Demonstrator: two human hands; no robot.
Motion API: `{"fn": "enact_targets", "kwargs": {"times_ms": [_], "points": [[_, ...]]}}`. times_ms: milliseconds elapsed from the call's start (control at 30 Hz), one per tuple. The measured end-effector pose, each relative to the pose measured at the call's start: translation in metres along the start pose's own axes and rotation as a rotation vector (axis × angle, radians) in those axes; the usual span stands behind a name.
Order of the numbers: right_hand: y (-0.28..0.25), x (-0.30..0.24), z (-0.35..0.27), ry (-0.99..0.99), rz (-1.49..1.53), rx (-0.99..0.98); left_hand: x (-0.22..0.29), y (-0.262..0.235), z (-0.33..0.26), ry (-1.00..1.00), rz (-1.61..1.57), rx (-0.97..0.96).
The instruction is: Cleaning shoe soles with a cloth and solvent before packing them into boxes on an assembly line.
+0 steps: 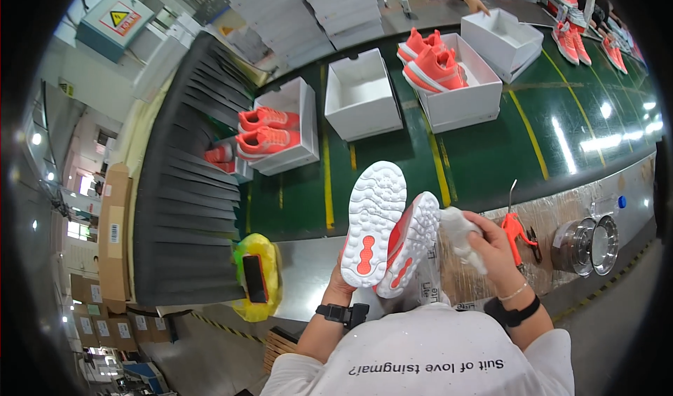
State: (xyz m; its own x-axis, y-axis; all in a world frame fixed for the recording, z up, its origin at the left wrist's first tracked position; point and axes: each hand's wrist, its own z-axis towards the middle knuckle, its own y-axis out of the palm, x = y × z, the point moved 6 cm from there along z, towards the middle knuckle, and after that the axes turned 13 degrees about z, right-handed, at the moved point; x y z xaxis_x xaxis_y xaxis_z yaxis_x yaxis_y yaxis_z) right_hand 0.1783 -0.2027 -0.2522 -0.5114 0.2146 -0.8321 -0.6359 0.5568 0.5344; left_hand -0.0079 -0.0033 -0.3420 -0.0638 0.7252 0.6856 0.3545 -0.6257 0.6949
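- The left hand (341,281) holds up a pair of coral shoes (376,224) by their lower ends, over the near edge of the green belt (484,159); the white soles face the camera, each with a coral patch. Its grip is closed on the pair, though most fingers are hidden behind them.
- The right hand (495,247) pinches a crumpled white wad (462,236) between thumb and fingers, just beside the shoes — its grip is pressed together on it.
- On the table (306,261) along the belt's near edge, a yellow bag (273,257) with a dark phone (256,278) on it lies toward the left end.
- Right of the right hand, on the table's brown covering (459,284), lie an orange air gun (514,233), shiny metal containers (576,250) and a blue-capped bottle (607,205).
- Toward the belt's far edge, two white boxes (468,110) hold coral shoes; between them an open white box (364,96) shows its bare inside.
- Near the far edge, farther right, a co-worker's hand (476,5) is at another open box (499,40).
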Motion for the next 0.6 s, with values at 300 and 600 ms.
{"fn": "enact_targets", "kwargs": {"times_ms": [300,600], "points": [[-0.028,0.016,-0.052,-0.060,0.372,0.166,0.052,0.107,-0.010,0.194,-0.090,-0.070],[-0.036,0.014,-0.076,-0.071,0.397,0.162,0.032,0.079,-0.016,0.148,0.046,0.019]]}}
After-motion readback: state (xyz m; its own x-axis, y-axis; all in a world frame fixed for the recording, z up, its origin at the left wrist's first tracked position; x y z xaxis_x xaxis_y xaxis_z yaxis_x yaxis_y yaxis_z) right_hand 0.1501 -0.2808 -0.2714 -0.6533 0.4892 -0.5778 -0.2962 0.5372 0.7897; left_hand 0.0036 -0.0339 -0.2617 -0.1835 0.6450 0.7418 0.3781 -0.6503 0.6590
